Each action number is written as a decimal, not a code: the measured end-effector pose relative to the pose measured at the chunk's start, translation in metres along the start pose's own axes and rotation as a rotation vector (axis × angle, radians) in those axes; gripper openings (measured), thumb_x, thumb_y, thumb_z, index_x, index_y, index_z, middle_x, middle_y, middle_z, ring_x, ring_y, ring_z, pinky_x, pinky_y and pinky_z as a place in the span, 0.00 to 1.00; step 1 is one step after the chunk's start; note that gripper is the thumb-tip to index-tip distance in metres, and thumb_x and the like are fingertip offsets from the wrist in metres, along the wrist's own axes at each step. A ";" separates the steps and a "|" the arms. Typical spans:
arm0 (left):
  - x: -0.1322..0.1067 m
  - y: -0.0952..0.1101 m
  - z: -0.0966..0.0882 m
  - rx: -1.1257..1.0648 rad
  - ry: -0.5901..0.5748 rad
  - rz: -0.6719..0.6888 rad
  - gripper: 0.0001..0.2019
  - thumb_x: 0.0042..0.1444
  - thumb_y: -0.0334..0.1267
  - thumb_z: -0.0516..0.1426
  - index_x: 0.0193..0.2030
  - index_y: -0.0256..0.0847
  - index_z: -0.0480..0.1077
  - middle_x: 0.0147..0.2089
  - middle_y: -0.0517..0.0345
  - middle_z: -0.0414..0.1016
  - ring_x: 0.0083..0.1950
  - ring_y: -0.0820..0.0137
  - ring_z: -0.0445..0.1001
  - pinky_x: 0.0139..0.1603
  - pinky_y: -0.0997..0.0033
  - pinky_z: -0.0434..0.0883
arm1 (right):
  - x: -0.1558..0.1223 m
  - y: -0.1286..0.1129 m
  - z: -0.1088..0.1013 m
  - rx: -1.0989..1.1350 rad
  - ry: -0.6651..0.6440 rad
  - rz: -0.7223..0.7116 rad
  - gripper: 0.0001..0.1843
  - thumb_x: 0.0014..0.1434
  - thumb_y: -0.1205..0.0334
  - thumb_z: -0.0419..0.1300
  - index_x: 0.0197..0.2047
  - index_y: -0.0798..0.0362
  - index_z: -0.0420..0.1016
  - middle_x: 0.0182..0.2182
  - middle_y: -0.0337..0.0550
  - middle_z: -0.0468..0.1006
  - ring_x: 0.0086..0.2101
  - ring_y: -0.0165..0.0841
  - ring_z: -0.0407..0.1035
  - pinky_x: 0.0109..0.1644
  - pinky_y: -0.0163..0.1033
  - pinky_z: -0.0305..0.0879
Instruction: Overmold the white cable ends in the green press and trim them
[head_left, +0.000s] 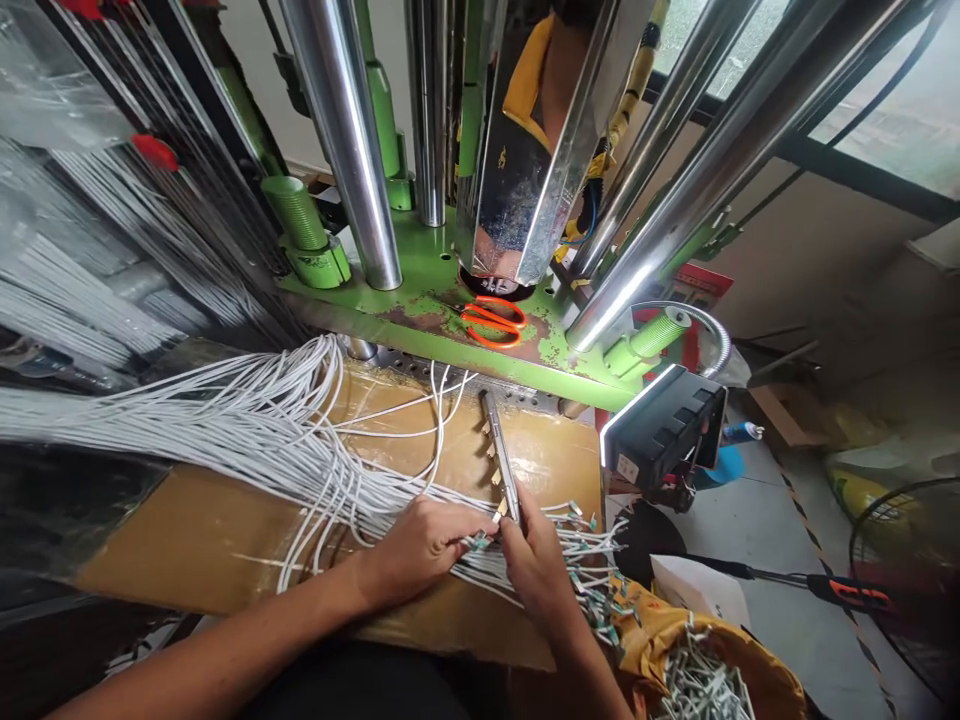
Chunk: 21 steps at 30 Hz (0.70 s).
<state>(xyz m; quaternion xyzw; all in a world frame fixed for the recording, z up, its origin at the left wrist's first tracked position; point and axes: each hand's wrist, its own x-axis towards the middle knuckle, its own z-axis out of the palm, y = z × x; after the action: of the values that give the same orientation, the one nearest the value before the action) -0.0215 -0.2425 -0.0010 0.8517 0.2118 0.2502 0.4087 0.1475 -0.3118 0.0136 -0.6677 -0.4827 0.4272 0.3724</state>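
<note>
My right hand (536,560) is closed around the near end of a narrow metal bar (504,455), which carries several small brass-coloured pieces along its left side. My left hand (424,550) pinches a small cable connector (478,541) with a green part, close to the bar's near end. Whether the connector touches the bar is hard to make out. Beneath both hands runs a thick bundle of white cables (225,430). Their green-tipped connector ends (592,590) fan out to the right of my right hand.
Behind the brown work surface (202,540) stands a green press (420,335) with steel columns. Orange-handled scissors (495,320) lie on its plate. A lit lamp (667,430) sits at the right. A yellow bag (772,665) of small white pieces stands at the lower right.
</note>
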 end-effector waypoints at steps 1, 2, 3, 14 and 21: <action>-0.001 -0.001 0.001 0.023 0.011 0.023 0.21 0.50 0.22 0.49 0.45 0.40 0.77 0.45 0.55 0.80 0.46 0.68 0.79 0.51 0.70 0.73 | 0.000 0.000 0.000 -0.005 0.004 0.003 0.28 0.59 0.67 0.47 0.64 0.53 0.59 0.61 0.45 0.65 0.61 0.35 0.57 0.66 0.44 0.50; -0.001 -0.001 0.002 0.045 0.022 0.048 0.21 0.50 0.22 0.49 0.46 0.39 0.76 0.45 0.55 0.80 0.46 0.68 0.79 0.51 0.70 0.73 | 0.000 0.001 0.000 -0.013 0.009 0.009 0.29 0.59 0.67 0.47 0.64 0.53 0.58 0.62 0.45 0.64 0.61 0.36 0.56 0.66 0.44 0.50; -0.002 -0.002 0.002 0.065 0.032 0.070 0.21 0.50 0.22 0.49 0.46 0.39 0.76 0.45 0.55 0.80 0.46 0.68 0.79 0.51 0.71 0.73 | 0.000 0.002 0.001 -0.019 0.014 0.018 0.29 0.59 0.67 0.47 0.65 0.53 0.58 0.62 0.45 0.63 0.62 0.36 0.55 0.67 0.45 0.49; 0.016 0.011 -0.013 -0.256 -0.038 -0.398 0.15 0.55 0.32 0.54 0.48 0.39 0.74 0.46 0.53 0.79 0.43 0.66 0.78 0.45 0.72 0.73 | -0.002 -0.002 0.005 0.017 0.021 0.056 0.33 0.55 0.65 0.54 0.65 0.53 0.57 0.37 0.41 0.75 0.36 0.35 0.69 0.45 0.38 0.65; 0.025 0.023 -0.044 -0.406 -0.032 -0.556 0.14 0.57 0.43 0.54 0.41 0.35 0.74 0.41 0.53 0.75 0.39 0.67 0.74 0.43 0.70 0.71 | -0.002 -0.005 0.001 0.080 0.003 0.129 0.32 0.53 0.62 0.59 0.62 0.54 0.61 0.26 0.31 0.63 0.27 0.29 0.58 0.35 0.34 0.58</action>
<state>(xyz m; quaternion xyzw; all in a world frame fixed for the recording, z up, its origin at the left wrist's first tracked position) -0.0245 -0.2153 0.0478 0.6665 0.3753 0.1530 0.6257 0.1450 -0.3127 0.0184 -0.6827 -0.4208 0.4679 0.3712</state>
